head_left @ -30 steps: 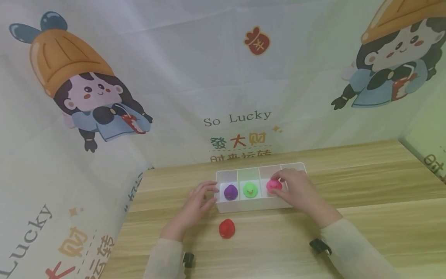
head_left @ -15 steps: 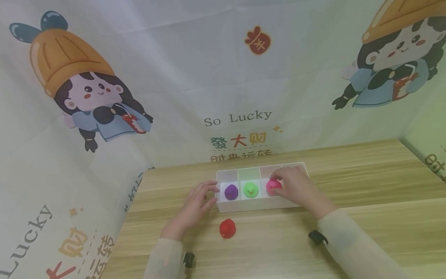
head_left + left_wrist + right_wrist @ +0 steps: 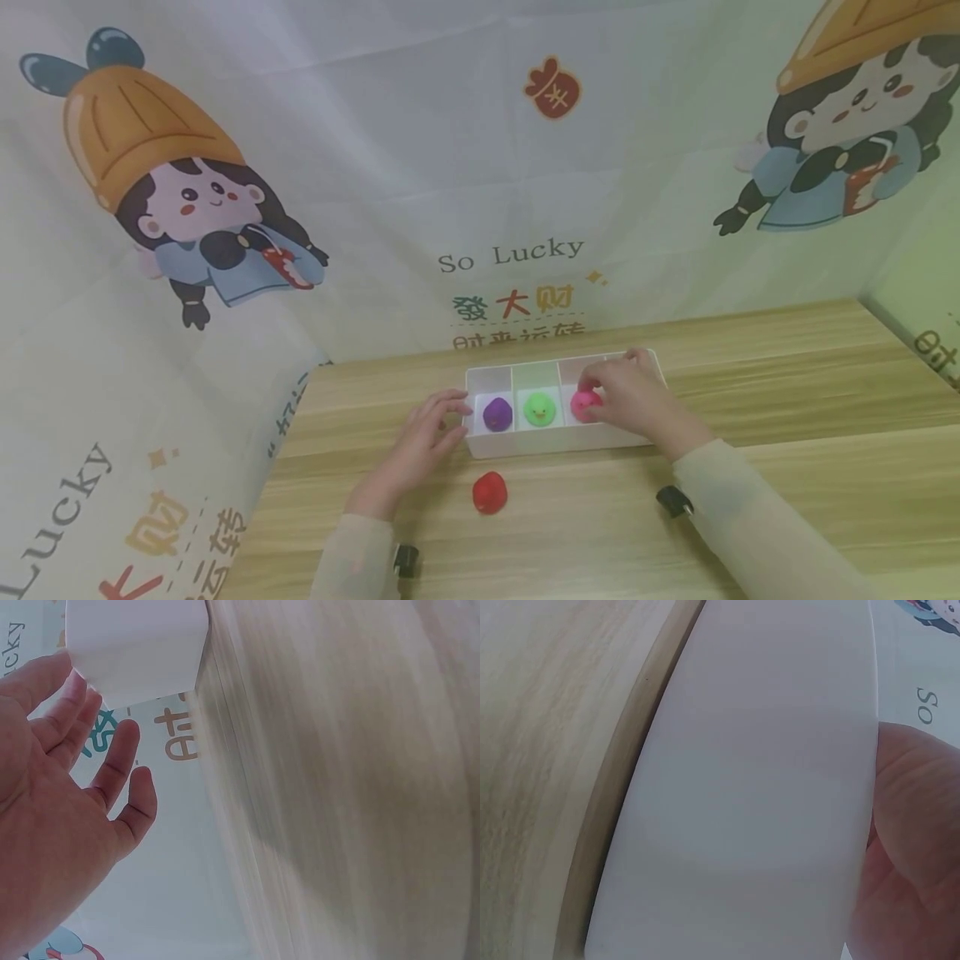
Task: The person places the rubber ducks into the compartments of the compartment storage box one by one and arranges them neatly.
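A white box (image 3: 525,443) with several compartments in a row stands on the table. My right hand (image 3: 633,402) reaches over its front wall and pinches a pink rubber duck (image 3: 582,406) between thumb and fingers, inside the third compartment from the left. A green rubber duck (image 3: 539,408) sits in the second compartment, a purple one (image 3: 497,414) in the leftmost. My left hand (image 3: 420,437) is at the box's left end, fingers loosely bent, fingertips right at the wall. In the right wrist view the box wall (image 3: 742,780) hides the fingertips and the duck.
On the wooden table (image 3: 585,533), a red rubber duck (image 3: 490,492) lies in front of the box, between the forearms. A printed cloth (image 3: 390,167) hangs behind the table and along its left side. Black devices (image 3: 406,560) are worn on both wrists.
My right hand and forearm have shifted slightly left, and the pink duck has moved a little left within its compartment. The left hand has stayed in place.
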